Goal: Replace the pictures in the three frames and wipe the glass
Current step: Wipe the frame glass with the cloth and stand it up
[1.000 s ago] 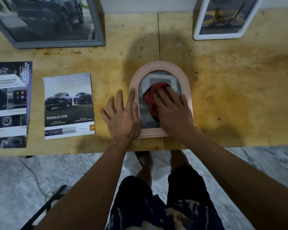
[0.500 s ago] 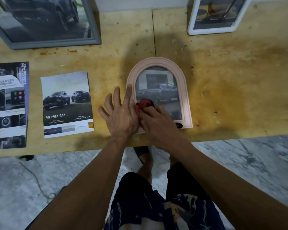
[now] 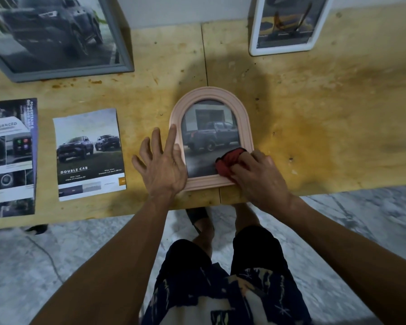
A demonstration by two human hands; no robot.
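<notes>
A person wipes the glass of a pink arched frame point(image 3: 246, 118) lying flat near the front edge of a stained plywood table point(image 3: 326, 118), the right hand point(image 3: 259, 178) bunching a red cloth point(image 3: 229, 160) against the lower right corner while the left hand point(image 3: 163, 165), fingers spread and straight, presses the frame's left moulding. A pickup-truck print already sits behind the glass. A grey rectangular frame point(image 3: 117, 69) and a white round-cornered frame point(image 3: 281, 49) lean at the back, both holding pictures; whether their glass is wiped cannot be told. Glossy brochure pages point(image 3: 89, 153) lie loose at left.
</notes>
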